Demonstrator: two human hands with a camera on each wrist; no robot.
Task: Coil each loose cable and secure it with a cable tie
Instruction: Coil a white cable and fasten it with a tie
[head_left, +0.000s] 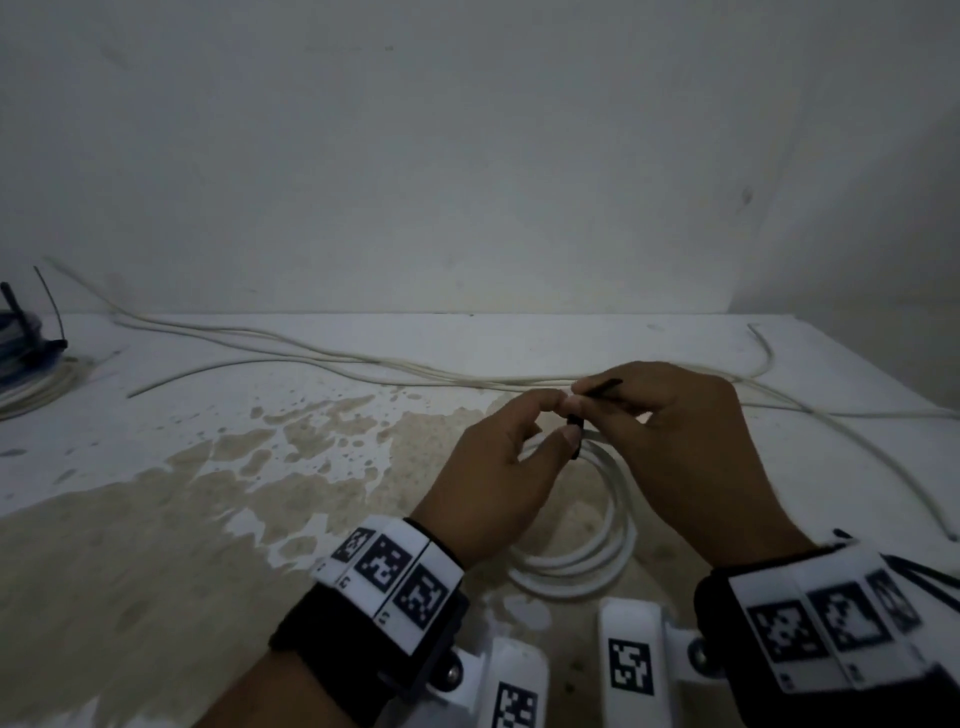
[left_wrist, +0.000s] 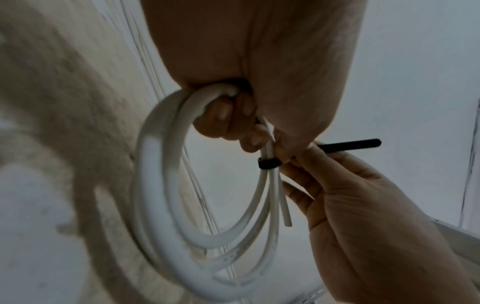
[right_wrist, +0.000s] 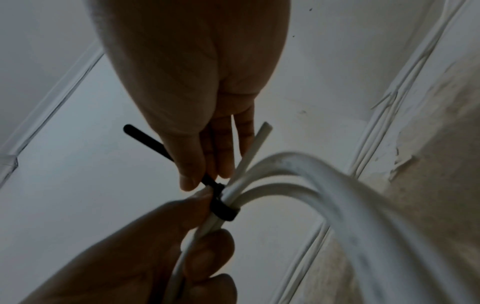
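Note:
A white cable coil (head_left: 618, 535) hangs over the stained table between my two hands. My left hand (head_left: 563, 415) grips the coil's gathered strands, fingers curled round them (left_wrist: 228, 115). A black cable tie (left_wrist: 269, 163) is looped around the bundle just past those fingers. My right hand (head_left: 589, 400) pinches the tie's tail right beside the loop, and the free end (left_wrist: 350, 145) sticks out sideways. In the right wrist view the tie (right_wrist: 223, 209) wraps the strands, with my right fingertips (right_wrist: 189, 181) on its tail. One cut cable end (right_wrist: 265, 127) pokes out past the tie.
Loose white cables (head_left: 363, 358) run along the back of the table (head_left: 156, 519) by the wall, and another (head_left: 857, 447) trails off to the right. A pile of coiled cables (head_left: 31, 374) sits at the far left edge. Black ties (head_left: 924, 571) lie at the right edge.

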